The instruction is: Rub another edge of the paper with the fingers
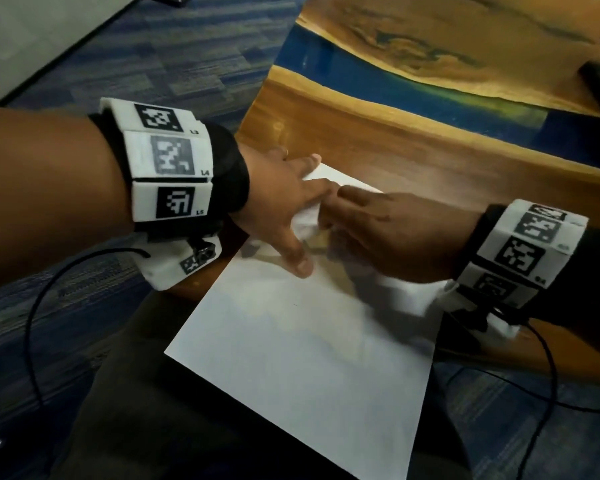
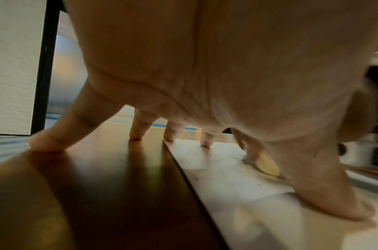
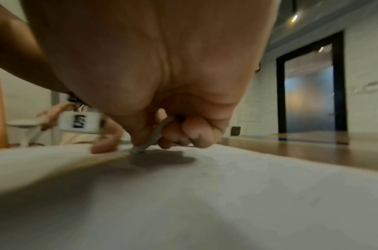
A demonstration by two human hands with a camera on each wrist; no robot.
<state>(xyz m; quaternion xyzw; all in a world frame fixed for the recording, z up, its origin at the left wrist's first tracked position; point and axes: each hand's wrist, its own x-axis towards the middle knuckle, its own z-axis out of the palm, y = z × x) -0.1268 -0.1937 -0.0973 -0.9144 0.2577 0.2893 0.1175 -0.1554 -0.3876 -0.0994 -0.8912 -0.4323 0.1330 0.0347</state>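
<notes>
— Now, left hand (image 1: 284,202): spread flat, fingers straight, pressing down on the white paper (image 1: 302,358). Thumb (image 2: 337,199) planted on the sheet, some fingertips (image 2: 206,140) on it too, outermost ones landing on the bare tabletop (image 2: 123,177) just beside the sheet's edge.

— And the right hand (image 1: 388,233)?

— Grip closed, fingers curled, pinching a raised fold of the same paper (image 3: 155,135) between thumb and fingertips. Knuckles nearly touching the left index finger.

— Where exactly is the sheet?

— Lying on the wooden tabletop with its blue band (image 1: 378,81), near corner hanging past the front edge over the lap. Far end lifted and creased between both hands.

— Anything else around?

— Marker bands on both wrists (image 1: 170,168), black cables trailing off, blue carpet (image 1: 153,46) beyond.
</notes>
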